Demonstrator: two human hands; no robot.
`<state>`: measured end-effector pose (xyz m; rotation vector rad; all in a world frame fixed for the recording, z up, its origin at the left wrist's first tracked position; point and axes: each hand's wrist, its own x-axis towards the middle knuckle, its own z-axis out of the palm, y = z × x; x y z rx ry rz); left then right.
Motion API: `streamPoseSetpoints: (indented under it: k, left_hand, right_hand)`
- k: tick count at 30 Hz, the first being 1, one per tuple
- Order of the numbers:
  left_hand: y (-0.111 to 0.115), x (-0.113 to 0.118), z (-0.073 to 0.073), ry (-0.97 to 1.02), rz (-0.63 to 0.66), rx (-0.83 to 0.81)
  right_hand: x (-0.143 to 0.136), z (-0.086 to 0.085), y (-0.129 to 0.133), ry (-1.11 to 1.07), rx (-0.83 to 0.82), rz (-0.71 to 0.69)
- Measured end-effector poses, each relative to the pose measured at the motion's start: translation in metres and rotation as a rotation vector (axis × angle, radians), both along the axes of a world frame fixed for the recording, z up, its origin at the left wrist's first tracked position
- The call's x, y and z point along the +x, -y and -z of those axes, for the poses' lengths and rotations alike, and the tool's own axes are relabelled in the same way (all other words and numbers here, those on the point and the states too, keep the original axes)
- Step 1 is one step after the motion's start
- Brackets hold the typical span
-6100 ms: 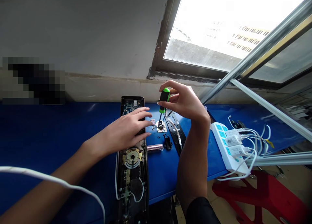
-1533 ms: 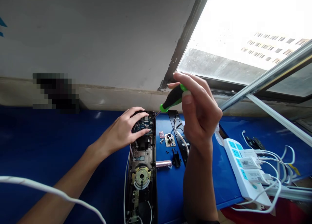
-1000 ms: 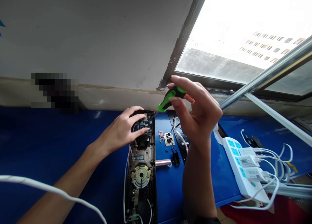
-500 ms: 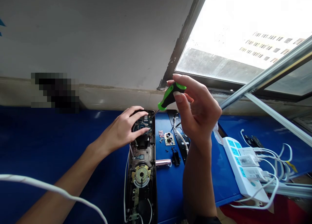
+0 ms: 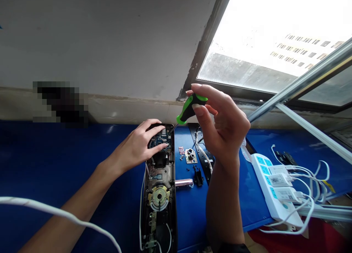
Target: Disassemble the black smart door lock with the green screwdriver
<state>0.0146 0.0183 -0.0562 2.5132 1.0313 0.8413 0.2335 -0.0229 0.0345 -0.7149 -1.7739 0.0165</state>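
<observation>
A long black housing (image 5: 165, 168) lies open on the blue table, with a blue circuit board (image 5: 165, 143) at its far end and a round metal part (image 5: 159, 197) farther down. My left hand (image 5: 143, 141) rests over the far end with its fingers spread on the board and the housing's edge. Between the thumb and fingers of my right hand (image 5: 222, 121) is a green and black screwdriver (image 5: 189, 109). It slants down to the left, its tip at the housing's upper right corner by the board. Whether the tip sits in a screw is too small to tell.
Right of the housing lie a small square plate part (image 5: 190, 156), a black bracket (image 5: 198, 176), a pink cylinder (image 5: 184, 183) and a black panel with cable (image 5: 203, 154). A white power strip (image 5: 275, 198) with plugs is farther right. A white cable (image 5: 63, 214) crosses the lower left.
The screwdriver and the fingers of my right hand have shifted very slightly left. My left hand remains on the housing.
</observation>
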Motion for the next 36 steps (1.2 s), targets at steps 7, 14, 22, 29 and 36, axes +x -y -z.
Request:
streamPoseSetpoints:
  k: [7, 14, 22, 29, 36]
  left_hand:
    - [-0.0013, 0.0008, 0.0006, 0.000, 0.001, -0.010]
    - [-0.0009, 0.0006, 0.0021, -0.018, 0.004, -0.006]
    - [-0.0005, 0.0004, 0.0009, -0.008, -0.001, -0.017]
    - [-0.0004, 0.0018, 0.0004, -0.022, -0.004, -0.011]
    - [0.0009, 0.0042, -0.0019, -0.027, 0.002, -0.011]
  right_hand:
    - [0.0002, 0.0026, -0.0053, -0.065, 0.062, 0.041]
    - [0.0008, 0.0043, -0.0059, -0.012, 0.002, -0.068]
    - [0.0014, 0.0028, -0.0017, 0.036, -0.039, 0.006]
    - [-0.0028, 0.0021, -0.0023, -0.001, -0.043, -0.018]
    - [-0.0036, 0.0033, -0.0045, -0.033, -0.001, -0.008]
